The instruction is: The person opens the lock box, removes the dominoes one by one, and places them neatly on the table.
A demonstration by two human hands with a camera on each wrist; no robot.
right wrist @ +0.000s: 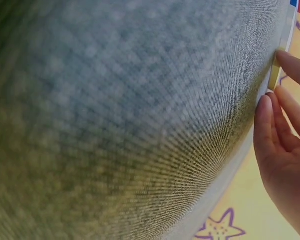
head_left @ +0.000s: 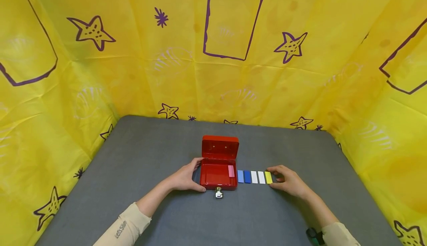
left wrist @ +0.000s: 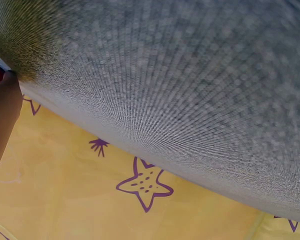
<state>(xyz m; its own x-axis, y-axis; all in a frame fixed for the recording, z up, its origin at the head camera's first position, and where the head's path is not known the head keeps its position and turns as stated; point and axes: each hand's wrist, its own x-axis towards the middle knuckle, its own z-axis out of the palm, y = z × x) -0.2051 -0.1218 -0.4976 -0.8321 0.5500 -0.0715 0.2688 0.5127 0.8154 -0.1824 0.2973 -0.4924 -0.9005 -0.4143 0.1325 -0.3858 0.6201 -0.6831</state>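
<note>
A small red metal cash box [head_left: 218,184] stands on the grey table with its lid up and a silver latch [head_left: 218,193] at the front. My left hand [head_left: 185,175] holds the box's left side, thumb at the front corner and fingers at the back. One pink block [head_left: 231,171] lies inside at the right. To the right of the box runs a row of flat blocks: light blue [head_left: 240,176], dark blue [head_left: 247,177], two white ones [head_left: 254,177] and a yellow block [head_left: 268,177]. My right hand [head_left: 287,180] pinches the yellow block between thumb and fingers at its two ends.
The grey table [head_left: 160,142] is enclosed by a yellow cloth [head_left: 133,53] with purple starfish drawings, at the back and both sides. A dark band [head_left: 314,235] sits at my right wrist by the sleeve.
</note>
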